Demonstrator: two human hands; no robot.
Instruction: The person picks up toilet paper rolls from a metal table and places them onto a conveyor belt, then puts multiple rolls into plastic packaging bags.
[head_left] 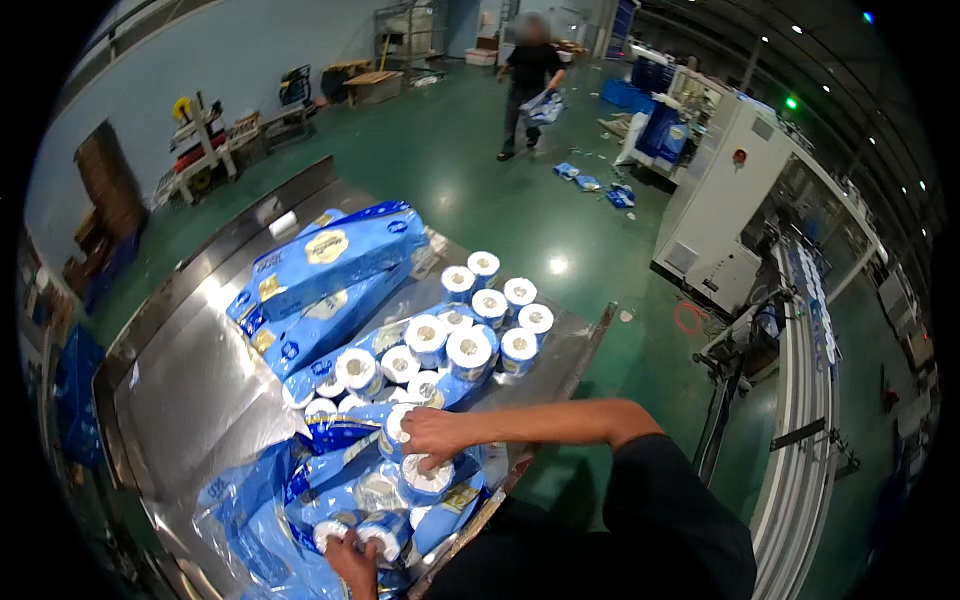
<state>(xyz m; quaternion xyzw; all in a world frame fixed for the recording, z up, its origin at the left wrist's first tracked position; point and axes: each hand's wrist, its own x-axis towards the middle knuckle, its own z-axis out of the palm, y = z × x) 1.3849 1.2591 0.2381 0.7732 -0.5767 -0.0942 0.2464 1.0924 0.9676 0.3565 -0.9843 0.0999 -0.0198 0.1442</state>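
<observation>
My right hand (pixel 437 436) reaches across from the right, its fingers curled over a wrapped toilet paper roll (pixel 393 432). Just below its thumb stands another toilet roll (pixel 427 486). Near the table's front edge, my left hand (pixel 353 566) grips a toilet roll (pixel 384 538) lying among blue plastic film; part of that hand is cut off by the lower rim. Torn blue printed packaging film (pixel 255 515) spreads to the left of both hands. Beyond them, several loose rolls (pixel 468 352) stand in a cluster, some on top of others.
Long blue packs of rolls (pixel 335 255) lie on the far part of the metal table (pixel 185 400), which has a raised rim. A person (pixel 532 75) carrying blue film walks on the green floor. At right stand a white machine (pixel 725 190) and a conveyor (pixel 800 450).
</observation>
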